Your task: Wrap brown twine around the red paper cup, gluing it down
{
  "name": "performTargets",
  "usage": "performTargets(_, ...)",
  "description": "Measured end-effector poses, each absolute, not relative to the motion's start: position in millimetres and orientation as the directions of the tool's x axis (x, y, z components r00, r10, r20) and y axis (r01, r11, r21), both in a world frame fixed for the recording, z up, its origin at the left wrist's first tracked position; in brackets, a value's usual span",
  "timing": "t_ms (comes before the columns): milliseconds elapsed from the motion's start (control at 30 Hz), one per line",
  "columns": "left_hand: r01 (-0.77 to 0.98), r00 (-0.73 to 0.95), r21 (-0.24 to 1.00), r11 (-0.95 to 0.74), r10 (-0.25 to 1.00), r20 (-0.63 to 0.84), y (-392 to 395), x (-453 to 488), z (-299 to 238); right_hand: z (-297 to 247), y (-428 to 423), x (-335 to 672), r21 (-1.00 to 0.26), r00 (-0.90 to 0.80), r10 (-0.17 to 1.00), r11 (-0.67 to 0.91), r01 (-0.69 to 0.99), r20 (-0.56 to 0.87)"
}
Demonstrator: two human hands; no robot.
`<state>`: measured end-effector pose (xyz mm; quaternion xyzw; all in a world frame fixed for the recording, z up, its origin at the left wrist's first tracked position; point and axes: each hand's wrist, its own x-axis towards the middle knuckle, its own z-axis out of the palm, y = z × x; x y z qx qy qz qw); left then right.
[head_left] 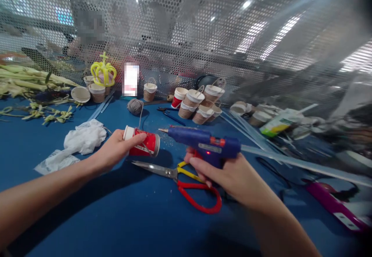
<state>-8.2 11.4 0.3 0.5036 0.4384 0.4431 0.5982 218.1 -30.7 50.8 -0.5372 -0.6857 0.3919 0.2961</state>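
My left hand (121, 145) is closed around a red paper cup (149, 144) tipped on its side, its white rim to the left. Grey yarn lies across the cup and runs up to a grey ball of yarn (135, 106) on the table. In my right hand (223, 171) is a blue hot glue gun (190, 136), a small red light glowing on it. Its nozzle points left at the cup, a short gap apart. A long clear glue stick (290, 159) sticks out of its back. Below lie scissors (162, 169) with red and yellow handles.
Several twine-wrapped cups (193, 97) stand at the back of the blue table (130, 218). A crumpled white plastic bag (85, 137) lies left, near pale plant stalks (31, 75) and a yellow crown-shaped piece (104, 71). A purple power strip (334, 204) is at right. Perforated metal mesh (174, 24) rises behind.
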Motion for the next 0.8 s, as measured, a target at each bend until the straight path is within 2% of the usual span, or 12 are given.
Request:
performTargets(133, -0.153, 0.208, 0.973, 0.173, 0.968, -0.139, 12, -8, 3, 50, -36, 211, -0.683, -0.255, 0.964, 0.232, 0.692, 0.07)
performTargets(300, -0.202, 0.177, 0.935, 0.291, 0.95, -0.257, 11, -6, 10, 44, -38, 206, -0.556, -0.186, 0.973, 0.233, 0.798, 0.14)
performTargets(467, -0.254, 0.149, 0.896, 0.364, 0.93, -0.335, 15, -7, 11, 40, -36, 204, -0.445, -0.275, 0.935, 0.349, 0.825, 0.225)
performTargets(600, -0.267, 0.146, 0.889, 0.371, 0.928, -0.344, 16, -6, 10, 33, -36, 208, -0.414, -0.357, 0.887, 0.455, 0.789, 0.294)
performTargets(800, -0.274, 0.145, 0.882, 0.383, 0.923, -0.356, 16, -5, 13, 27, -37, 214, -0.379, -0.416, 0.847, 0.523, 0.764, 0.33)
